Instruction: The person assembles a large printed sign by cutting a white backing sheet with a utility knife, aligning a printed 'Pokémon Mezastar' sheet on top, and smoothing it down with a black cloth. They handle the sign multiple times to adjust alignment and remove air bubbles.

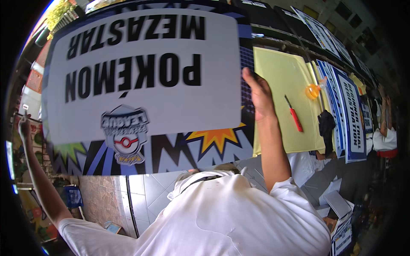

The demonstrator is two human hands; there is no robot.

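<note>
A large printed sign board (171,111) fills the upper left, its lettering upside down to me. It has a pale panel, a dark patterned border with yellow and green starbursts, and a round-ball emblem. My right hand (259,94) grips the board's right edge, thumb on the printed face and the other fingers hidden behind. Far to the left, my left hand (25,124) is raised at the end of an outstretched arm, apart from the board's left edge. It is next to a small pale spot; its fingers are too small and blurred to read.
On the yellow sheet (284,89) at right lie a red-handled cutter knife (294,114) and an orange bottle (314,91). A black cloth (326,128) hangs beside them. Several blue-bordered signs (351,115) stand farther right. Another person (385,138) is at the far right. Papers litter the tiled floor (149,194).
</note>
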